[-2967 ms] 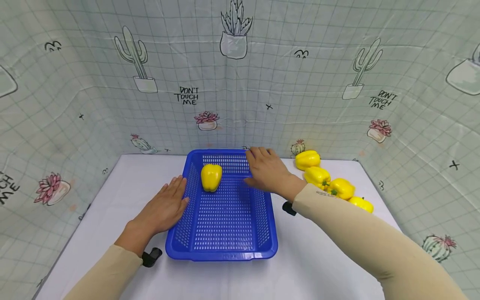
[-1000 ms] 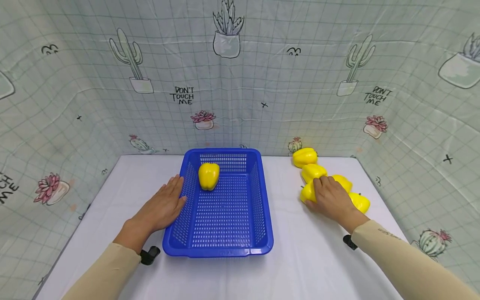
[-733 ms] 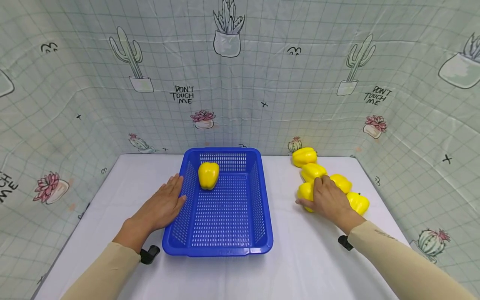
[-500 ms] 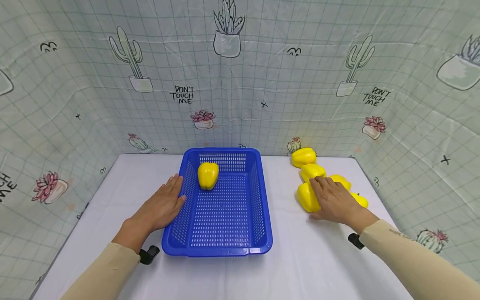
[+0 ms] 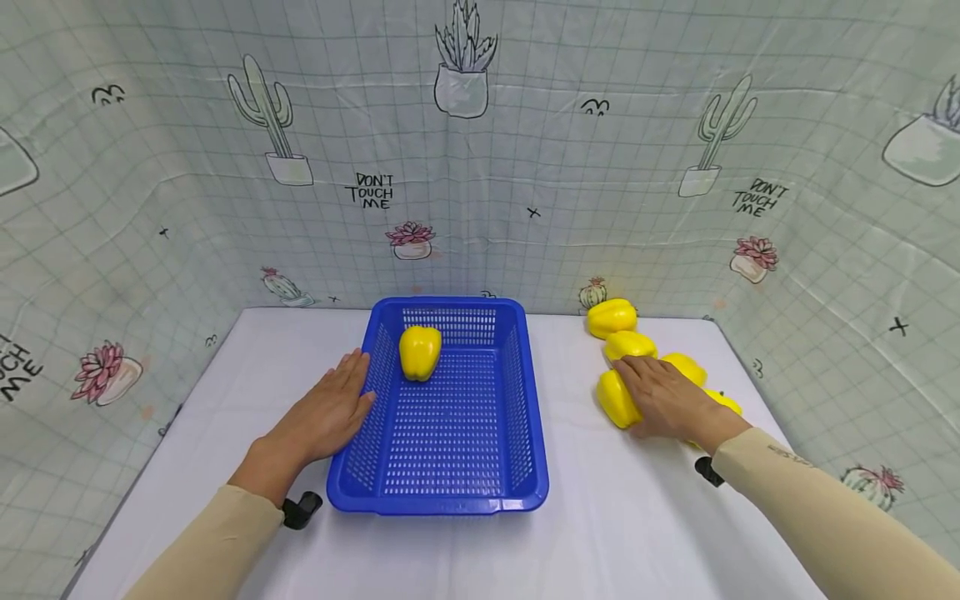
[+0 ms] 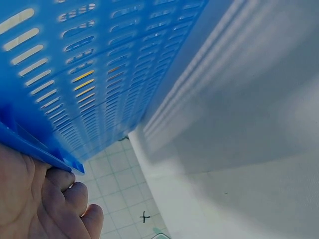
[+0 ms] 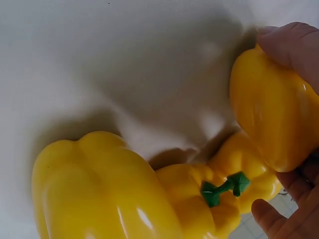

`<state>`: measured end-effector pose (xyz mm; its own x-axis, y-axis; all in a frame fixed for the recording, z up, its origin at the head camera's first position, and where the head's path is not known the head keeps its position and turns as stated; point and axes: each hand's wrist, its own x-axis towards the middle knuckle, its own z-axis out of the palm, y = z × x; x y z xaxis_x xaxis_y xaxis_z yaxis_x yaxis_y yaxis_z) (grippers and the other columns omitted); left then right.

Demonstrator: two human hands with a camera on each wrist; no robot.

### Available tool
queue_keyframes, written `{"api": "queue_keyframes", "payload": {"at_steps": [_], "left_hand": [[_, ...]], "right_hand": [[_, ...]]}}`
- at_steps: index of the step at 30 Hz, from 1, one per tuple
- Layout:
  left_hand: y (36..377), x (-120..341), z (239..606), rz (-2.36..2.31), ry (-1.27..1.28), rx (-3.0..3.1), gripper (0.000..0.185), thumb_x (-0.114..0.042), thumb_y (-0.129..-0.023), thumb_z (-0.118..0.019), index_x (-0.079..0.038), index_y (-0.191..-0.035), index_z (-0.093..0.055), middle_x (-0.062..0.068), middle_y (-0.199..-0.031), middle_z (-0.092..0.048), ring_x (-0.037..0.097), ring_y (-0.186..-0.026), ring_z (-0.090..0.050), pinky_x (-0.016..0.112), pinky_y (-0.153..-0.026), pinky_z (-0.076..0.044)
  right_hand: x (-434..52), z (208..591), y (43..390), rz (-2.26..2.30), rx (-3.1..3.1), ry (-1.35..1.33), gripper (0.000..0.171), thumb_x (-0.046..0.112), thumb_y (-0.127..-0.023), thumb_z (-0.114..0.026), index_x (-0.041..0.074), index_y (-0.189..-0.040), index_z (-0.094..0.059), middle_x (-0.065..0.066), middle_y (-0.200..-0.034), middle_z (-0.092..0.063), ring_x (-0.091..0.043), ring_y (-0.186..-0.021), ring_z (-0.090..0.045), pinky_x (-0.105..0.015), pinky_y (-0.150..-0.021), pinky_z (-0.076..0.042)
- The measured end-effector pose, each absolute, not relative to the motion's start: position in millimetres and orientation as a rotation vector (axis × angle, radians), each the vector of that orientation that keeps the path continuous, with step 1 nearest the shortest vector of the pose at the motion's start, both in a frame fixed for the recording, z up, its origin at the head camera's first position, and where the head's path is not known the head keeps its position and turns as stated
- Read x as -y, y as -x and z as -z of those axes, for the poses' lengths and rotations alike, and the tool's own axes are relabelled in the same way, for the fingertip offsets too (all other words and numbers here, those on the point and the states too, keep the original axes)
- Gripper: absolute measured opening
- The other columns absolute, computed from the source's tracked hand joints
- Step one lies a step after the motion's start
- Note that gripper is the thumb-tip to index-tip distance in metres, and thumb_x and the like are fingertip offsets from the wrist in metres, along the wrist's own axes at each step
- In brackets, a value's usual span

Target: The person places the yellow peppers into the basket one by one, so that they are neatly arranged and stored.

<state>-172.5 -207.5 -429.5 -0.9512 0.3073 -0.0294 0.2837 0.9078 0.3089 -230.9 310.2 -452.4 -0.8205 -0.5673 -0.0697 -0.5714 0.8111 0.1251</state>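
Note:
A blue slotted basket sits mid-table with one yellow pepper at its far left corner. My left hand lies palm down against the basket's left wall; the left wrist view shows its fingers under the basket's rim. My right hand lies over a yellow pepper on the table at the right. In the right wrist view the thumb and fingers curl round this pepper.
More yellow peppers lie in a row at the back right; one with a green stem touches the held one. Patterned cloth walls enclose the white table.
My right hand left the basket, crossed to the pepper row and took hold of one, drawing it a little left of the row. The left hand stayed put.

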Motion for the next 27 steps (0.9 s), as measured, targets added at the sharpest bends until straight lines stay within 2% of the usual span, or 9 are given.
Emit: {"api": "queue_keyframes", "payload": {"at_steps": [15,21,27], "left_hand": [[173,206,431,-0.475,-0.444,-2.992,0.067,-0.028,-0.113,-0.038,0.010,-0.164,-0.016,0.029,-0.173,-0.016,0.047,-0.161,-0.017,0.061,-0.130,-0.018],[173,206,429,-0.466,-0.449,-3.000,0.067,-0.027,-0.113,-0.039,0.010,-0.164,-0.017,0.030,-0.173,-0.017,0.048,-0.160,-0.018,0.061,-0.130,-0.019],[172,206,429,-0.459,-0.444,-3.002,0.067,-0.027,-0.113,-0.039,0.011,-0.164,-0.016,0.030,-0.172,-0.018,0.047,-0.160,-0.019,0.060,-0.130,-0.018]], "right_hand": [[-313,467,235,-0.184,-3.026,0.943,0.101,0.045,-0.079,-0.091,-0.004,-0.151,-0.038,-0.024,-0.144,-0.052,-0.047,-0.138,-0.050,-0.067,-0.115,-0.044],[-311,470,239,-0.233,-3.145,1.025,0.096,0.051,-0.077,-0.089,-0.003,-0.142,-0.042,-0.023,-0.128,-0.057,-0.043,-0.122,-0.057,-0.061,-0.102,-0.053],[-307,469,244,-0.243,-3.222,1.105,0.097,0.053,-0.073,-0.090,-0.004,-0.137,-0.045,-0.025,-0.122,-0.060,-0.044,-0.116,-0.059,-0.058,-0.095,-0.054]]}}
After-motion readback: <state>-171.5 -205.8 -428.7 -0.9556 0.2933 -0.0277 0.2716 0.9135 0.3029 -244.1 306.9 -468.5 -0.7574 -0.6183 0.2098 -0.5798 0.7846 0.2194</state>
